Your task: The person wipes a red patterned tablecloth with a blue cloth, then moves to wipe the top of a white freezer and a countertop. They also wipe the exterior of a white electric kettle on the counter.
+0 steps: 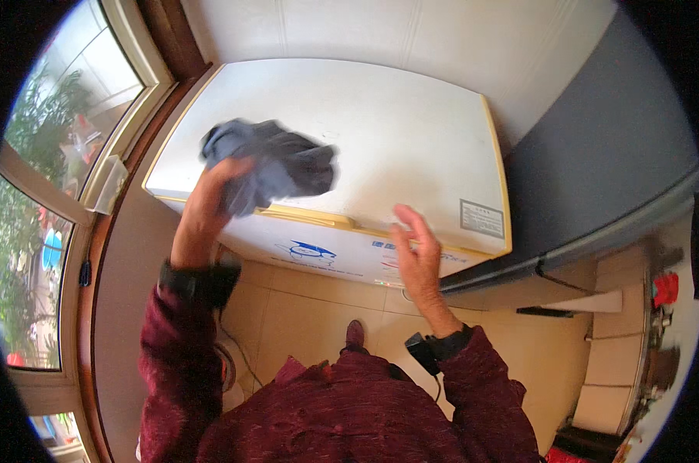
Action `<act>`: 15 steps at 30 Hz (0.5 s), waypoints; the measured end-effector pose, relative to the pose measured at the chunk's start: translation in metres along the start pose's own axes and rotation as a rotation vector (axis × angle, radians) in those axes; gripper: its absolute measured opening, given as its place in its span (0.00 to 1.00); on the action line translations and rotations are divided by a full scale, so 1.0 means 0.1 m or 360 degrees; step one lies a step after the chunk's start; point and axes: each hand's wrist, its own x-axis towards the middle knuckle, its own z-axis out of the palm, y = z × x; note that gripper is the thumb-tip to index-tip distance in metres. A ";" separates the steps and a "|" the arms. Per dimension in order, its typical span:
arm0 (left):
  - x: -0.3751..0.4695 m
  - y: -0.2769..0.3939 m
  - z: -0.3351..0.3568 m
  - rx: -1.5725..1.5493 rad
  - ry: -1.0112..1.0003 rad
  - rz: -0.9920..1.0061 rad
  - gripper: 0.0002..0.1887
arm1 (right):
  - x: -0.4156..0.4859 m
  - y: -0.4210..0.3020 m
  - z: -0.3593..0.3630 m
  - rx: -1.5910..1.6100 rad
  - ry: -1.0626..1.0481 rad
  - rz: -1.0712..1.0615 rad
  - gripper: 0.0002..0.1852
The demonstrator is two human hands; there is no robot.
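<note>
My left hand (213,194) grips a crumpled dark grey-blue cloth (280,156), blurred by motion, above the left front part of a white chest freezer's lid (378,121). A yellow trim edges the lid, and a yellow handle (306,215) runs along its front. Near the front right edge of the lid, my right hand (416,249) holds nothing, its fingers apart. Whether its fingertips touch the lid I cannot tell. A printed label (481,219) with writing sits at the lid's right front corner.
Windows (42,243) line the left side, with a clear plastic container (107,185) by the frame. Right of the freezer stands a tall dark grey appliance or cabinet (592,133). Low drawers (613,353) lie at the far right. A cord (239,353) trails over the tiled floor (303,307).
</note>
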 end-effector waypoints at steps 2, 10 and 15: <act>0.27 -0.03 -0.13 0.0356 0.0008 -0.0271 0.32 | 0.11 0.08 -0.20 -0.0032 0.0091 0.0012 0.18; 0.63 -0.47 -0.04 0.1865 0.0216 -0.0265 0.42 | 0.59 0.60 -0.83 -0.0476 0.0321 -0.0090 0.20; 0.93 -0.84 0.66 0.1992 -0.0001 -0.0522 0.43 | 1.00 1.09 -0.99 -0.0749 0.0443 -0.0080 0.18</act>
